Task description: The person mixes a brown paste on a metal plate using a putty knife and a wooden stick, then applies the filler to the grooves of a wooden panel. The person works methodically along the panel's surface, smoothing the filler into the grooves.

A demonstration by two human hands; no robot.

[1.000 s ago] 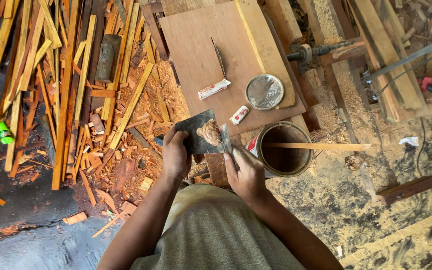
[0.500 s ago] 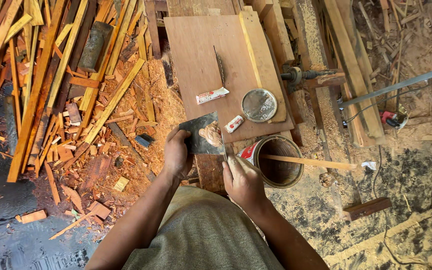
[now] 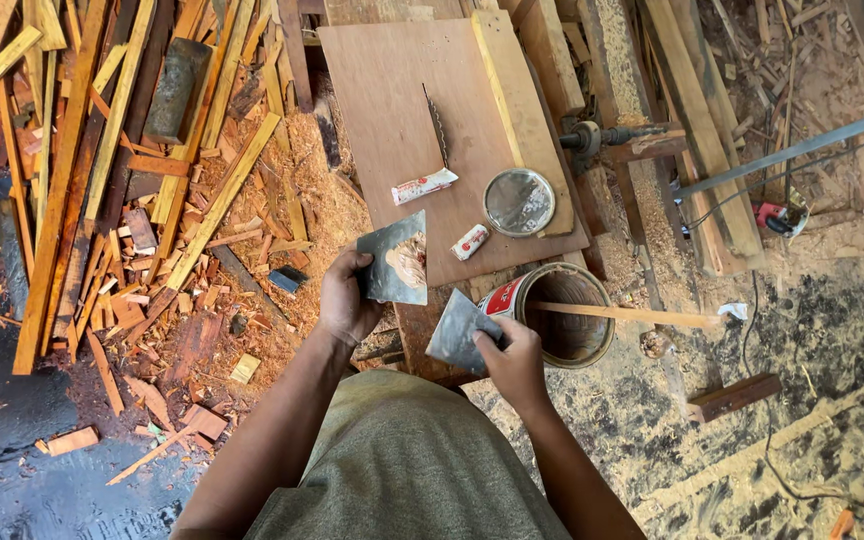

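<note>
My left hand holds a flat grey metal scraper plate with a smear of tan filler paste on it. My right hand grips a second grey metal scraper, held lower and apart from the first. Just right of it stands an open round tin with a long wooden stick lying across its rim. Both hands hover over the near edge of a brown plywood board.
On the board lie a round metal lid, two small white-and-red tubes, a thin saw blade and a yellow wood batten. Wood offcuts and sawdust cover the left floor. Timber, a cable and a wood block lie right.
The two scrapers were together at the board's edge; now my right hand has drawn its scraper down and away toward the tin. The camera view has shifted slightly.
</note>
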